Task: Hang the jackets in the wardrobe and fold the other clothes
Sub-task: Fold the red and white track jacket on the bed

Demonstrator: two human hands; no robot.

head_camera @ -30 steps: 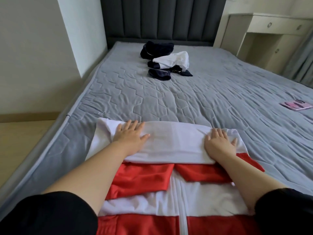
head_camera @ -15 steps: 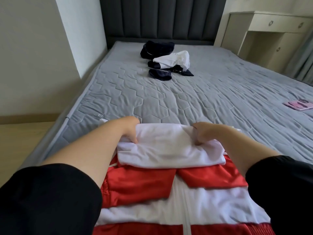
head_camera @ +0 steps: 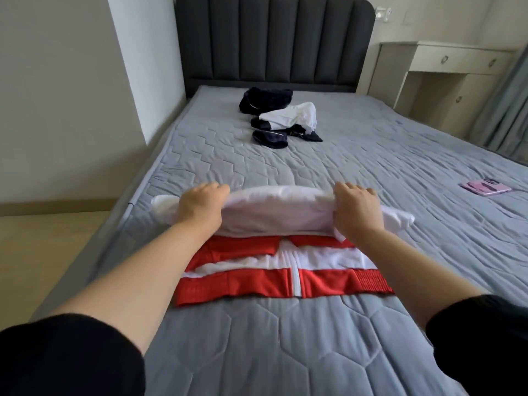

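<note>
While the red-and-white striped zip-up jacket (head_camera: 237, 284) is spread flat on the grey quilted bed (head_camera: 285, 338), its white upper part (head_camera: 274, 212) is doubled back into a thick fold along the jacket's twelve o'clock edge, and that fold is gripped near both ends. The left hand (head_camera: 204, 205) is placed at about ten o'clock of the jacket, and its fingers (head_camera: 220, 187) are curled over the far edge of the white cloth. The right hand (head_camera: 357, 210) is placed at about two o'clock, with its fingers (head_camera: 347, 186) hooked over the same edge, so that the cloth is held bunched in both hands. Short white ends are left sticking out beyond each hand, toward nine and three o'clock. Whether the fold is raised clear of the bed cannot be told. The red hem band, split by a white zip down the middle, is laid at the jacket's six o'clock side, nearest the person, whose black sleeves (head_camera: 71, 358) are seen at the lower corners. Well apart from the jacket, toward twelve o'clock, a loose heap of dark navy and white clothes (head_camera: 281, 117) is piled near the dark grey padded headboard (head_camera: 274, 38). A flat pink object (head_camera: 484, 187) is lying on the bed at about two o'clock. A cream desk with drawers (head_camera: 457, 70) and a grey curtain (head_camera: 511, 104) are seen beyond the bed at one to two o'clock.
</note>
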